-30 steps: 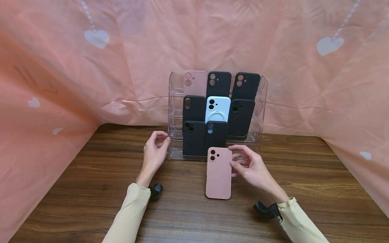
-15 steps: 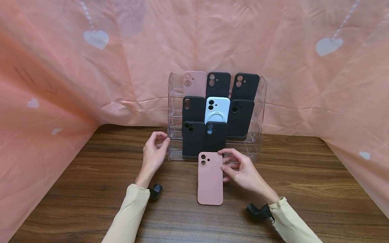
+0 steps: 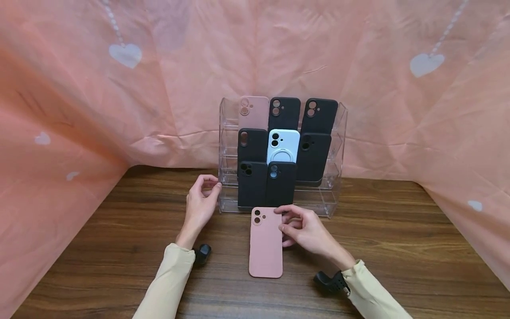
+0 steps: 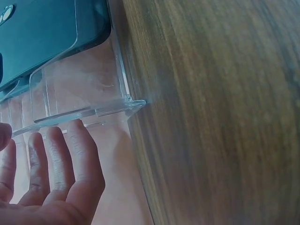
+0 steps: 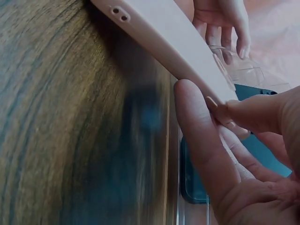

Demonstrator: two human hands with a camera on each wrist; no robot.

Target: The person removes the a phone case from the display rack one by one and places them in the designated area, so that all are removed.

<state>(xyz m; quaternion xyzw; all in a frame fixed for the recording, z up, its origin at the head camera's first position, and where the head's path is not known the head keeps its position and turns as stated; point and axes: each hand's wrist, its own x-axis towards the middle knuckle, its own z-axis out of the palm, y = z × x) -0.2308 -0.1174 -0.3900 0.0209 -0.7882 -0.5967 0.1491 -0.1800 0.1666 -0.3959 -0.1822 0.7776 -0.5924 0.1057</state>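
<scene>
My right hand (image 3: 304,228) pinches a pink phone case (image 3: 265,248) by its upper right edge. The case stands tilted in front of the rack, its camera cutouts at the top left. In the right wrist view, the thumb and fingers hold the pink case (image 5: 173,42) near its camera end. My left hand (image 3: 201,206) is at the left side of the clear acrylic display rack (image 3: 223,150). In the left wrist view, the left fingertips touch or nearly touch the rack's clear side panel (image 4: 61,117), with nothing held.
The tiered rack holds a pink case (image 3: 255,117), a white case with a ring (image 3: 287,144) and several black cases, including one at the front (image 3: 280,188). Pink cloth (image 3: 191,66) hangs behind the wooden table (image 3: 390,235) and along its sides.
My right hand has drawn the pink phone case left and toward me, away from the front of the rack. The left hand stays at the rack's left side.
</scene>
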